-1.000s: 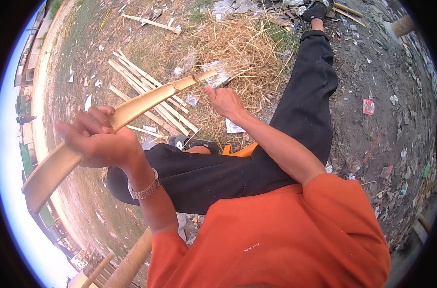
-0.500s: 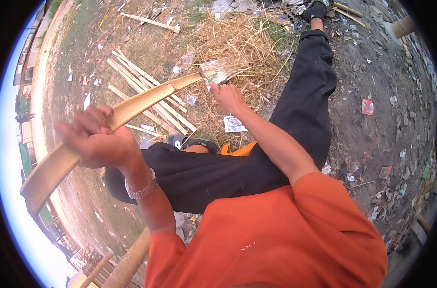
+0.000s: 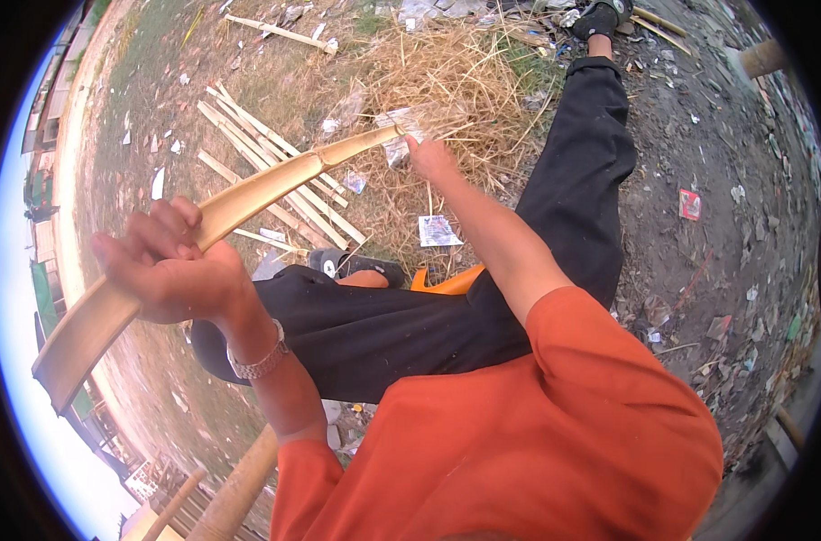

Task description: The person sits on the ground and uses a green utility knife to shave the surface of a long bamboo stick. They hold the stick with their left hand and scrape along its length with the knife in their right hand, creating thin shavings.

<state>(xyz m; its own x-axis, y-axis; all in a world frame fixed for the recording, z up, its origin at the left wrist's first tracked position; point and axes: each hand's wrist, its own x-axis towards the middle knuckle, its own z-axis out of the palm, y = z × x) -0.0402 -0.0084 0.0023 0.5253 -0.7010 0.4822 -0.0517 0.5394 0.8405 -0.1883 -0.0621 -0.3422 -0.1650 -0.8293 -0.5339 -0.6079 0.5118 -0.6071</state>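
Observation:
A long split bamboo strip (image 3: 259,194), its hollow side up and a node partway along, slants from the lower left toward the straw. My left hand (image 3: 180,266) is closed around it near the wide end, fingers curled over its edge. At the strip's narrow far end my right hand (image 3: 431,160) is closed, thumb stretched along the strip. It grips a small knife, mostly hidden by the hand now; the half-second-old view shows its short dark blade and some green by the grip.
Several pale bamboo slats (image 3: 268,153) lie on the ground beyond the strip. A heap of straw-like shavings (image 3: 456,86) is by my right hand. An orange object (image 3: 448,282) shows between my black-trousered legs. Bamboo poles (image 3: 239,487) stand at lower left; litter covers the ground at right.
My right hand has moved slightly farther away, to the strip's tip, and the knife blade has slipped largely out of sight. My left hand still grips the strip, shifted slightly left.

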